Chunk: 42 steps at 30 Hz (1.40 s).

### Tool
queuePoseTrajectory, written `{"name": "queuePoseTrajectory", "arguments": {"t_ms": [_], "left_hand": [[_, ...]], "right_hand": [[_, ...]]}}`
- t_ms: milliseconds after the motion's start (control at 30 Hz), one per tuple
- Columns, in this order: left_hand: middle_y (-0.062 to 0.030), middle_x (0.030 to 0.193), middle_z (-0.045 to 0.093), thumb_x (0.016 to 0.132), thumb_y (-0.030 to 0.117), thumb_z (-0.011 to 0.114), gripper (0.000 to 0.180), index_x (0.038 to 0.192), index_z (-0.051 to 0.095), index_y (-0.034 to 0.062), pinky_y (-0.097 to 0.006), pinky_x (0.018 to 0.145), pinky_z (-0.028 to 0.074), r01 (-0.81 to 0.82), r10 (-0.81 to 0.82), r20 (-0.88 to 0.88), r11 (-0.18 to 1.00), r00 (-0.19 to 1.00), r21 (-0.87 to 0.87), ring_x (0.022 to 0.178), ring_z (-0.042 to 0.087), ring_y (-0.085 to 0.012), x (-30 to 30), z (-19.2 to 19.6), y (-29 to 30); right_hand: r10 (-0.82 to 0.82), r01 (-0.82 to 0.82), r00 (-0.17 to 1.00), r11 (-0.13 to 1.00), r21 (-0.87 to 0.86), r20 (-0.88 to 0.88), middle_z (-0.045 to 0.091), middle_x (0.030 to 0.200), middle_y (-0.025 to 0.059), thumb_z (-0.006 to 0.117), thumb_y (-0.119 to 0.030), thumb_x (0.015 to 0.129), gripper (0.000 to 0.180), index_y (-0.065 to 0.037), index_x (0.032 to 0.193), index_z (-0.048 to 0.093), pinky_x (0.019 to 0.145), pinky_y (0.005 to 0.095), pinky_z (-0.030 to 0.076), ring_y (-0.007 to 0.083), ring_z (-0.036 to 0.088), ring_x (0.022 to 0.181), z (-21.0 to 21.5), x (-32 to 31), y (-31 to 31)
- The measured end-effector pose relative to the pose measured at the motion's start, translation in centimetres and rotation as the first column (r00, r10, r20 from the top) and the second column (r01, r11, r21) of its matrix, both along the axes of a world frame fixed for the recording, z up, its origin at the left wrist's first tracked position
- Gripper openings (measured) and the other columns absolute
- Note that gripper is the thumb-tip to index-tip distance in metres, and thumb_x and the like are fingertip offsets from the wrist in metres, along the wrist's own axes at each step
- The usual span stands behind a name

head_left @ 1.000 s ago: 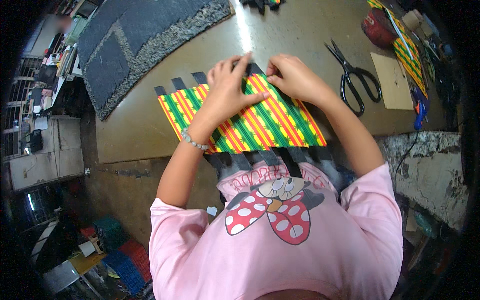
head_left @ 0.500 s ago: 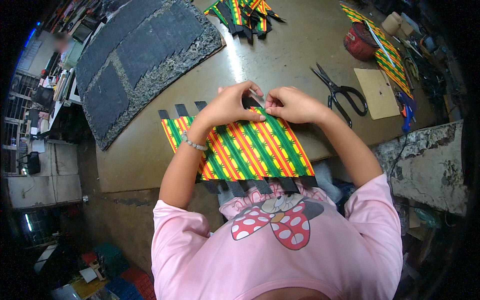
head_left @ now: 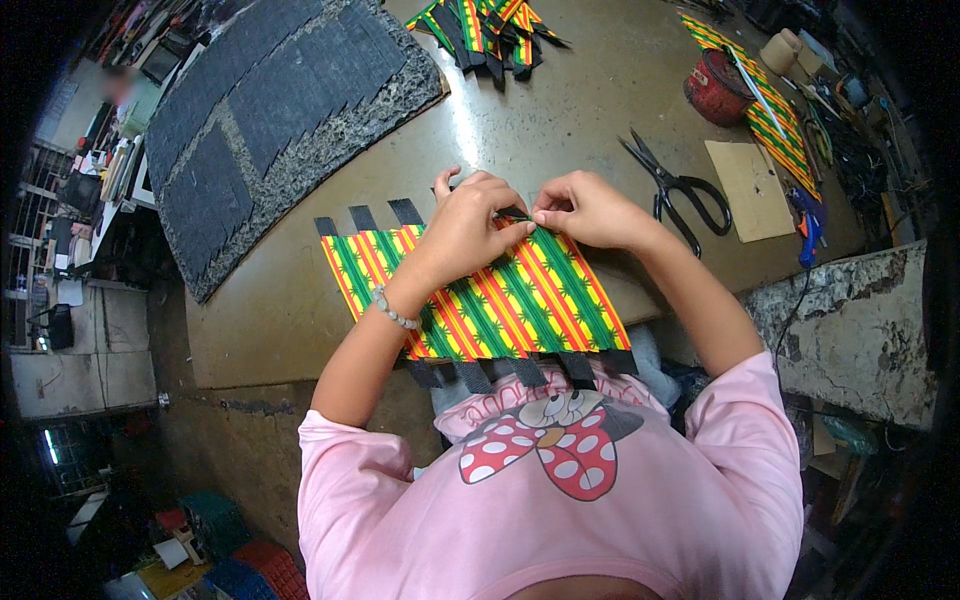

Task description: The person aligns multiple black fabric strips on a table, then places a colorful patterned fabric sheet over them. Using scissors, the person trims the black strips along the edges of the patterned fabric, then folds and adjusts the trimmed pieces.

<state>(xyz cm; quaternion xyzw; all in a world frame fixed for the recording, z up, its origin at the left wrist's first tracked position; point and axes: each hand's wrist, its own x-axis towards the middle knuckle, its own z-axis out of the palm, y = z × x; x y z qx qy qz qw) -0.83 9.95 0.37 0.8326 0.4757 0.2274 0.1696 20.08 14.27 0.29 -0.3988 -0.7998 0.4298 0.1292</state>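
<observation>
A striped fabric panel [head_left: 500, 295] in red, yellow and green with leaf prints lies over the table's near edge and toward my lap. Black strips [head_left: 405, 212] stick out along its far edge and others [head_left: 527, 372] along its near edge. At the far edge, right of the middle, my left hand [head_left: 470, 225] is closed with thumb and fingers pinching a black strip. Right beside it, my right hand [head_left: 590, 210] pinches the same edge, its fingertips almost touching the left ones. The fingers partly hide the strip there.
Black scissors [head_left: 680, 190] lie right of my hands, beside a cardboard piece [head_left: 748, 190] and a blue tool [head_left: 808, 228]. Behind stand a red pot [head_left: 718, 88] and more striped fabric [head_left: 785, 130]. A rough dark slab [head_left: 270, 110] fills the back left; striped pieces [head_left: 490, 35] are heaped at the back.
My left hand's fingers have closed in toward the thumb at the panel's far edge, where they were spread in a curve before. My right hand stays nearly in place, still pinching.
</observation>
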Motion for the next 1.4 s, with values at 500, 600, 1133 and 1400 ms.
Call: {"name": "queuePoseTrajectory", "arguments": {"t_ms": [500, 600, 1133, 1400], "left_hand": [[-0.0019, 0.088, 0.070, 0.082, 0.022, 0.073, 0.013, 0.087, 0.075, 0.0109, -0.067, 0.107, 0.019, -0.120, 0.133, -0.135, 0.988, 0.982, 0.100, 0.103, 0.060, -0.0190, 1.4, 1.4, -2.1], [-0.0016, 0.087, 0.069, 0.081, 0.020, 0.072, 0.010, 0.084, 0.074, 0.0105, -0.068, 0.106, 0.019, -0.083, 0.111, -0.167, 0.982, 0.980, 0.170, 0.103, 0.060, -0.0184, 1.6, 1.6, -2.2], [-0.0041, 0.089, 0.066, 0.083, 0.028, 0.073, 0.019, 0.091, 0.075, 0.0105, -0.058, 0.111, 0.018, -0.170, 0.176, 0.044, 0.979, 0.983, -0.112, 0.105, 0.059, -0.0208, 0.4, 0.8, -1.9], [-0.0054, 0.091, 0.066, 0.085, 0.036, 0.073, 0.028, 0.099, 0.075, 0.0116, -0.042, 0.097, 0.031, -0.081, 0.070, -0.051, 0.960, 0.996, -0.270, 0.100, 0.055, -0.0214, -0.6, 1.4, -0.5]], "right_hand": [[-0.031, 0.025, 0.999, 0.975, 0.222, 0.023, 0.067, 0.080, 0.0244, 0.064, -0.011, 0.081, 0.015, 0.002, 0.086, 0.070, 0.073, 0.0444, 0.053, 0.0387, 0.068, 0.077, 1.3, -0.2, -1.9], [-0.042, 0.035, 0.999, 0.966, 0.256, 0.022, 0.067, 0.079, 0.0242, 0.063, -0.011, 0.080, 0.016, 0.002, 0.086, 0.070, 0.072, 0.0438, 0.053, 0.0381, 0.068, 0.076, 1.3, -0.3, -2.2], [0.063, -0.054, 0.996, 0.989, 0.136, -0.061, 0.069, 0.082, 0.0202, 0.066, -0.014, 0.084, 0.016, 0.002, 0.087, 0.070, 0.073, 0.0411, 0.053, 0.0355, 0.068, 0.078, 1.0, 0.3, -0.8], [0.122, -0.029, 0.976, 0.891, 0.452, -0.179, 0.066, 0.085, 0.0197, 0.065, -0.007, 0.083, 0.011, 0.003, 0.087, 0.067, 0.077, 0.0446, 0.050, 0.0376, 0.064, 0.084, 0.0, 0.2, -1.9]]}}
